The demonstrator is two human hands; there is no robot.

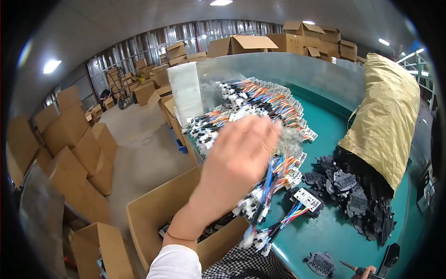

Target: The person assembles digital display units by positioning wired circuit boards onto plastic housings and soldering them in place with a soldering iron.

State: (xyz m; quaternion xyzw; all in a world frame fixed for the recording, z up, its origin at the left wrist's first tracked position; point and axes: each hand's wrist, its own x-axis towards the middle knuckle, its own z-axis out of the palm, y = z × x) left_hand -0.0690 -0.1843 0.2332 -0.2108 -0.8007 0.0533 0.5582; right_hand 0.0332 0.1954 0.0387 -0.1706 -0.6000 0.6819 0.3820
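Note:
My left hand (pixel 241 151), blurred by motion, is over a heap of wired circuit boards (pixel 278 100) with coloured wires and white plugs. Its fingers are closed downward; a smeared board is at their tips, and blurred wires (pixel 268 183) trail below. At the bottom right edge, my right hand (pixel 367 273) grips a slim pointed tool (pixel 352 267), only partly in view. Left of the tool lies a dark plastic cover (pixel 320 263). Another wired circuit board (pixel 307 199) rests on a dark cover, its wires running down to the table's near edge.
A yellow woven sack (pixel 385 107) spills dark plastic covers (pixel 357 200) onto the green table (pixel 297 232). An open cardboard box (pixel 153 204) with dark parts stands below the table's left edge. A metal wall (pixel 278 69) rims the back. Cartons (pixel 79 153) fill the floor at left.

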